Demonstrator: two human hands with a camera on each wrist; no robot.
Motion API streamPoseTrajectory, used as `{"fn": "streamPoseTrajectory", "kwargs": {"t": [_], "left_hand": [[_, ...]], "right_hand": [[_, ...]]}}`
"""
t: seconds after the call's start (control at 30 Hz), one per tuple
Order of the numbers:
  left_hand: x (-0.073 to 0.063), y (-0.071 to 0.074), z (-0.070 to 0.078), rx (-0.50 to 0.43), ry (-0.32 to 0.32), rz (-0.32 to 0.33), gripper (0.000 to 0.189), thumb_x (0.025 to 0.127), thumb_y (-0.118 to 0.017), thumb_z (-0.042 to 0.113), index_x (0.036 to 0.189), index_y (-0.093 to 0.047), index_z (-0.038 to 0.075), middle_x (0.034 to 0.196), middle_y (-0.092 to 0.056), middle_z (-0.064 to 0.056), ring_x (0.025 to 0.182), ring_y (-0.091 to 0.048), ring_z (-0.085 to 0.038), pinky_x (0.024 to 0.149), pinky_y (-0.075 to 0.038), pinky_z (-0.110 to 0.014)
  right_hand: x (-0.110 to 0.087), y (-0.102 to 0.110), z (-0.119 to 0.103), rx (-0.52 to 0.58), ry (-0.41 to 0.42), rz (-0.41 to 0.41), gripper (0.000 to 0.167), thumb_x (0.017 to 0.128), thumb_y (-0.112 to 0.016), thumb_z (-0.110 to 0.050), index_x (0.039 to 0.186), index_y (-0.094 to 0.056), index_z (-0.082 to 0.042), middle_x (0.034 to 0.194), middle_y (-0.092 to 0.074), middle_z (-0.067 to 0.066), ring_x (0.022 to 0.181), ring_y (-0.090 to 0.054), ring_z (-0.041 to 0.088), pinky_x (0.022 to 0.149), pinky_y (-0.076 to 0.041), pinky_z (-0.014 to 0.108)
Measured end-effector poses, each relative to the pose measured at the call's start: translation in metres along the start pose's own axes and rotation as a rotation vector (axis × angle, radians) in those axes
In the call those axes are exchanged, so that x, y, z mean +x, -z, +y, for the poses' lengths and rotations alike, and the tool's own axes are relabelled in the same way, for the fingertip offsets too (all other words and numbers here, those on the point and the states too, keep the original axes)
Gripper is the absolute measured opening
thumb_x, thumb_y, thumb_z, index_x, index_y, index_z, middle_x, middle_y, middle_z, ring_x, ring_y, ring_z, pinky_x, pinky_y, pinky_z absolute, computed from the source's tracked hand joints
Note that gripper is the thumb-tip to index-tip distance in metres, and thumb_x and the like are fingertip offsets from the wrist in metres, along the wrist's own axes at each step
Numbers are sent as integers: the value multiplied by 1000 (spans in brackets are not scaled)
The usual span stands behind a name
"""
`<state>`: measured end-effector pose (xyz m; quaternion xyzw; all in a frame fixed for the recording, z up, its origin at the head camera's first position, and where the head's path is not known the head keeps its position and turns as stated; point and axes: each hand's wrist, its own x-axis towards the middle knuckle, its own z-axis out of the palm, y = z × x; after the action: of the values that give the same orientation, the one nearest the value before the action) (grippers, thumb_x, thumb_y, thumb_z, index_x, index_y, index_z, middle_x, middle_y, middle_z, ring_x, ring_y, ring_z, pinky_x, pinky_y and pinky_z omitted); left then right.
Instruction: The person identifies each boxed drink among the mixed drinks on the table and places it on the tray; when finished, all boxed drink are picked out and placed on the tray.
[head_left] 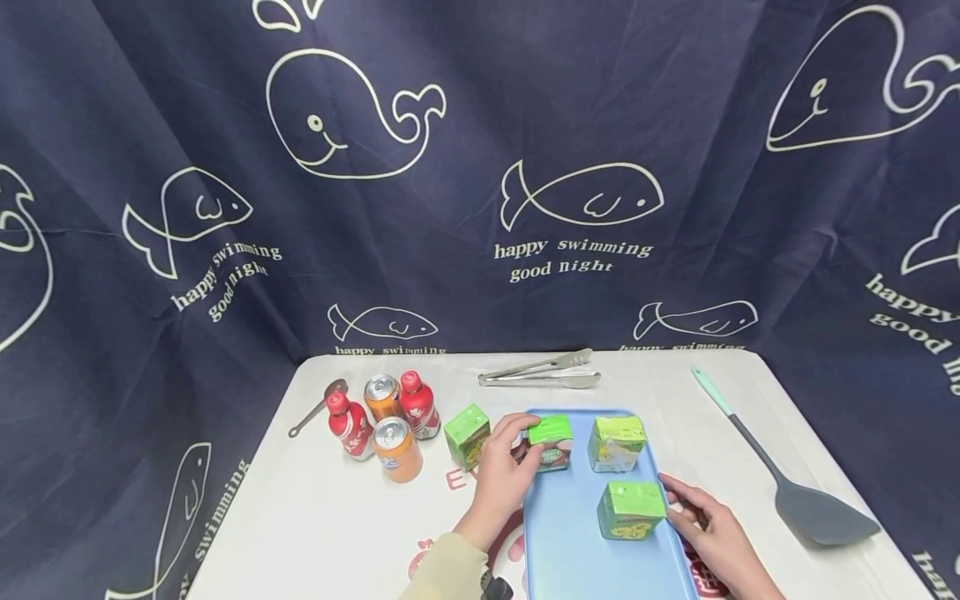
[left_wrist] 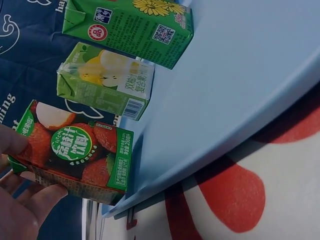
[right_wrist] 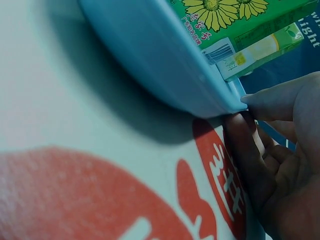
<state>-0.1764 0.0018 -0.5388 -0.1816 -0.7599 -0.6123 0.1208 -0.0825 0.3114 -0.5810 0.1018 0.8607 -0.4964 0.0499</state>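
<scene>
My left hand [head_left: 506,462] grips a lychee juice carton [head_left: 553,448], thumb and fingers on its sides, at the back left corner of the blue tray [head_left: 564,533]. In the left wrist view the carton [left_wrist: 75,150] stands upright, its base at the tray surface. Two more drink cartons stand on the tray: a pale green one [head_left: 617,444] at the back right and a green one with yellow flowers [head_left: 632,510] nearer me. With thumb on the rim and fingers beneath, my right hand [head_left: 712,529] pinches the tray's right edge, as the right wrist view shows.
Left of the tray stand another green carton [head_left: 467,435], orange cans [head_left: 397,454] and red bottles [head_left: 350,429]. A small brown spoon [head_left: 318,408] lies behind them. Metal tongs [head_left: 540,371] lie at the back; a grey spatula [head_left: 817,508] lies at the right.
</scene>
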Motion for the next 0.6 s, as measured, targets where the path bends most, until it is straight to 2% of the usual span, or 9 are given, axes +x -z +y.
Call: {"fn": "streamPoseTrajectory", "kwargs": {"t": [0.3, 0.6], "left_hand": [[5, -6, -5, 38, 53, -15, 36, 89, -74, -5, 121, -74, 10, 126, -67, 2, 120, -64, -16, 94, -60, -29], [6, -6, -9, 15, 43, -30, 37, 89, -73, -7, 123, -73, 8, 128, -67, 0, 122, -63, -17, 96, -59, -30]], "right_hand": [[1, 0, 3, 3, 9, 2, 56, 101, -70, -17, 151, -51, 0, 119, -63, 10, 88, -58, 13, 74, -52, 22], [1, -1, 2, -2, 4, 6, 56, 101, -70, -15, 151, -51, 0, 119, -63, 10, 88, -58, 13, 74, -51, 22]]}}
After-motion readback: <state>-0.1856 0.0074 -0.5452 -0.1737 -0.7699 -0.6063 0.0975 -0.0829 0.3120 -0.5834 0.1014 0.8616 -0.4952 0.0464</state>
